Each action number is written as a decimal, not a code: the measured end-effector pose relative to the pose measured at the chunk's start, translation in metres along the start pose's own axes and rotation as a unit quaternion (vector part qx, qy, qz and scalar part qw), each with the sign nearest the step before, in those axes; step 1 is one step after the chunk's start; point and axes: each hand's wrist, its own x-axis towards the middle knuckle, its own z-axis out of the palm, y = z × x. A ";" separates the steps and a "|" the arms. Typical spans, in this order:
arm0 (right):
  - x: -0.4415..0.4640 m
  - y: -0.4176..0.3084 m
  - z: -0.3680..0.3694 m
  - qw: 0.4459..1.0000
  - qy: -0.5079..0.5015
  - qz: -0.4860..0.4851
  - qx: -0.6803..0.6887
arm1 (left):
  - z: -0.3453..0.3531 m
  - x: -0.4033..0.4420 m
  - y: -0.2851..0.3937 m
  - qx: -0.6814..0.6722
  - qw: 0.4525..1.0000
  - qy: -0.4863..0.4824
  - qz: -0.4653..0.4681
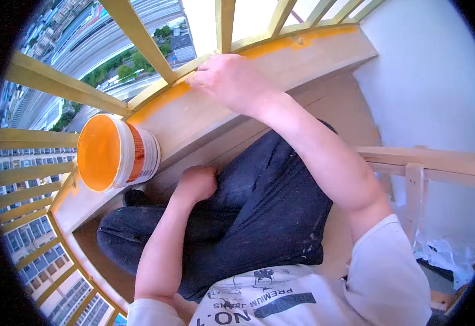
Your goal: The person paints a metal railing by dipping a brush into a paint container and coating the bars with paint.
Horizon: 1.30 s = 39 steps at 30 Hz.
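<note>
My right hand (230, 81) reaches to the foot of the yellow railing (224, 27), its fingers bent and closed at the ledge's painted edge. Whatever those fingers hold is hidden behind the hand. Beneath them, a strip of orange paint (158, 103) runs along the light-coloured ledge (324, 57), where the bars meet it. My left hand (198, 183) is curled into a fist against my dark trousers (254, 185), with nothing visible in it. Just beyond it, a white paint bucket (149, 155) with a printed label stands tilted in view on the ledge, its inside orange.
Past the bars lie a drop, tracks and tall buildings (31, 233) far below. A white wall (427, 81) closes the right side. A wooden frame (417, 174) stands by it, with a crumpled clear plastic bag (449, 258) at lower right.
</note>
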 end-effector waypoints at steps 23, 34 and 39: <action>-0.017 -0.010 -0.018 0.984 -0.002 0.121 -0.129 | -0.009 -0.001 0.004 0.002 0.999 -0.026 -0.023; 0.012 -0.051 0.031 0.997 0.012 -0.046 -0.053 | -0.001 0.001 0.001 0.020 1.000 0.009 -0.005; 0.019 -0.054 0.031 0.991 -0.003 0.003 -0.131 | -0.002 -0.003 -0.001 -0.007 1.000 0.024 -0.008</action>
